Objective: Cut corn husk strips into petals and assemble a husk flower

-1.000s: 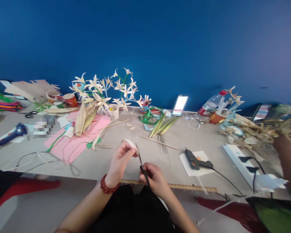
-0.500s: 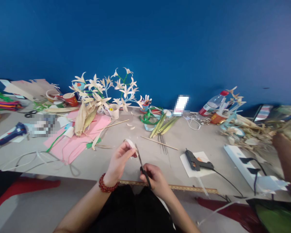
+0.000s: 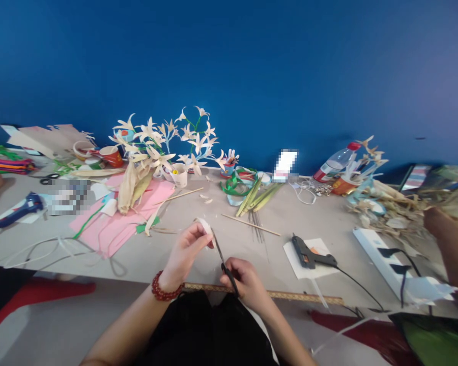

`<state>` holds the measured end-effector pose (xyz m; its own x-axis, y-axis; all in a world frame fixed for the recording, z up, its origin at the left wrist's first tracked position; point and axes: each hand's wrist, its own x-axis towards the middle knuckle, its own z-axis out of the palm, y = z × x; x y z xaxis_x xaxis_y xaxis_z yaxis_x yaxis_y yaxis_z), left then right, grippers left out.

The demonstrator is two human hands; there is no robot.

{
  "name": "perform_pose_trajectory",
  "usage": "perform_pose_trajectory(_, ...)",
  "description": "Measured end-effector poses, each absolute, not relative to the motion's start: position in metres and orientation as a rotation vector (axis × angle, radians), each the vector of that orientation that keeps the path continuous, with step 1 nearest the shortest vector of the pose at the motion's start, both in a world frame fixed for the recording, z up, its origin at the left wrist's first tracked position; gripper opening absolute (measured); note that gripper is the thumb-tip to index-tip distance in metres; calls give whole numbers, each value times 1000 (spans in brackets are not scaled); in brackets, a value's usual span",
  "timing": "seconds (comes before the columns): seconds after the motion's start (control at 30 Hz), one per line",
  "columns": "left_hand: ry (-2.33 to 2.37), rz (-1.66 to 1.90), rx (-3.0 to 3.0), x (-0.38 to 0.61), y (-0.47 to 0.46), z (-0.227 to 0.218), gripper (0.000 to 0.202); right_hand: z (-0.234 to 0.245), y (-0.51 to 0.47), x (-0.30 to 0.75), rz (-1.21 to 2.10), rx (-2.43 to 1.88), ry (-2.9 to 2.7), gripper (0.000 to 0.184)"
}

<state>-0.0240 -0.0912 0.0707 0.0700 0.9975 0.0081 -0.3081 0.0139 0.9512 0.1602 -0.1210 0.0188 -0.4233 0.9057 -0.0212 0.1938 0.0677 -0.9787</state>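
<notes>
In the head view my left hand [image 3: 187,254] is closed in a pinch on a pale strip [image 3: 204,226] that looks like corn husk. My right hand [image 3: 248,284] is wrapped round the black handles of a pair of scissors [image 3: 231,279]. The blades point up and away from me, and their tips lie beside the strip at my left fingertips. Whether the blades touch the strip is hard to see. Beyond my hands lie green husk leaves [image 3: 254,197], thin wires [image 3: 256,226] and a wooden stick [image 3: 250,223].
A black glue gun [image 3: 307,252] rests on white paper to the right, near a power strip [image 3: 377,259]. Husk flowers [image 3: 160,152] stand in cups by the wall. Pink paper [image 3: 110,234] and a blue glue gun [image 3: 19,211] lie left. Another person's hand [image 3: 445,236] is at far right.
My left hand has shifted very slightly left with the strip. The scissor blades appear closer together. The person's hand at far right has moved a little left.
</notes>
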Motion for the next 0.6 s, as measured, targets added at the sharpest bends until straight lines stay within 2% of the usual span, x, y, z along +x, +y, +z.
perform_pose_trajectory(0.6,928,1169,1135,-36,-89,74,11,20,-121,164,1473,-1099,-1708,52)
